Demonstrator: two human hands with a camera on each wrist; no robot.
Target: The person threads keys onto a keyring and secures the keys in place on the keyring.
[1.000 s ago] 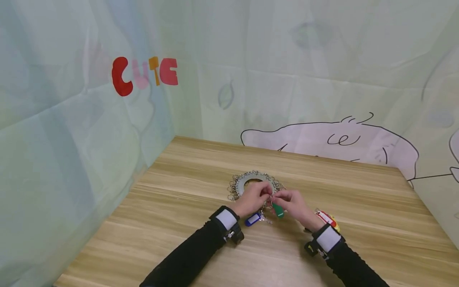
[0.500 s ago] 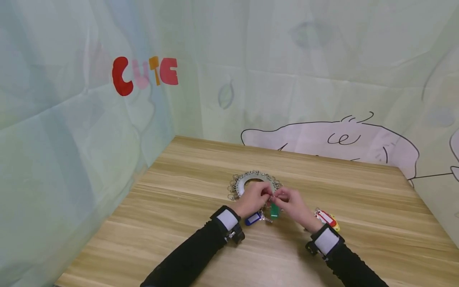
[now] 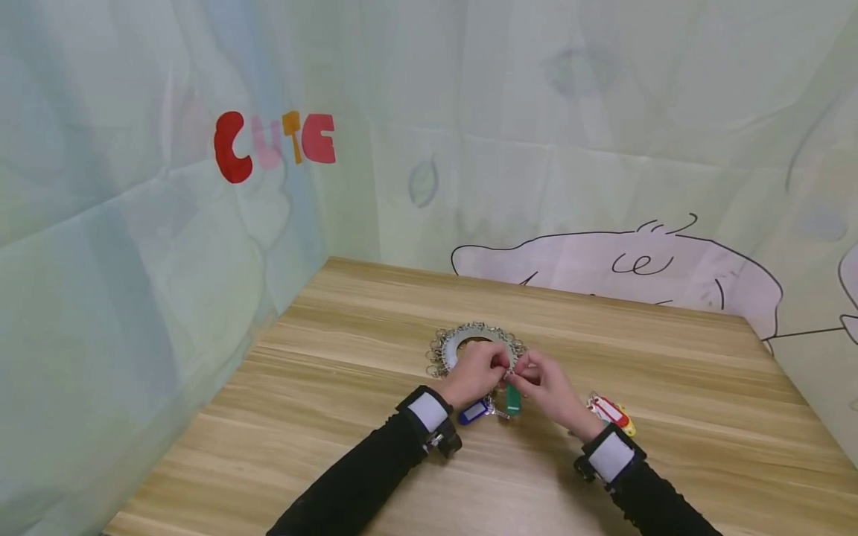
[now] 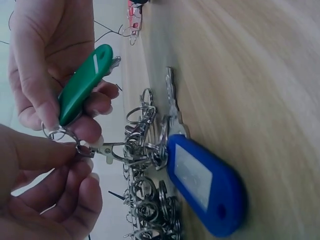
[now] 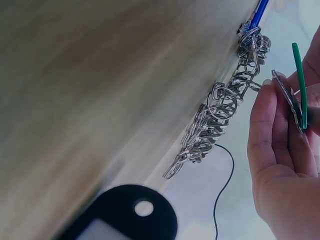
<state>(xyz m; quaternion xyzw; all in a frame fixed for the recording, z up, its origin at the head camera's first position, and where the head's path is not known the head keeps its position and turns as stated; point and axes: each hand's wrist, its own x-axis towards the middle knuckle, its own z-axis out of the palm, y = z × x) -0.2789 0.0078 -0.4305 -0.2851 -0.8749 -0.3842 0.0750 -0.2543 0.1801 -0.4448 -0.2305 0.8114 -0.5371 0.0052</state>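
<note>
A round grey metal key holder [image 3: 450,351] with many small rings and clips around its edge lies on the table. My left hand [image 3: 477,370] is over its near side, pinching a split ring [image 4: 67,134] beside one of the holder's clips [image 4: 106,151]. Close against it, my right hand [image 3: 555,388] pinches a green key tag [image 4: 86,84] near its ring end. A key [image 5: 289,97] shows behind this tag, against the right fingers. On the holder's near side hangs a blue key tag [image 4: 192,175] with a key [image 4: 172,97], both on the table.
Right of my right hand lie a red key tag [image 3: 608,409] and a yellow one [image 3: 628,426]. A black tag [image 5: 142,197] shows large in the right wrist view. Printed cloth walls [image 3: 590,171] border the wooden table [image 3: 322,417] at the left and back.
The green key tag has swung from a slant to hanging straight down, slightly left. Both hands stay close together at the holder with small finger movements.
</note>
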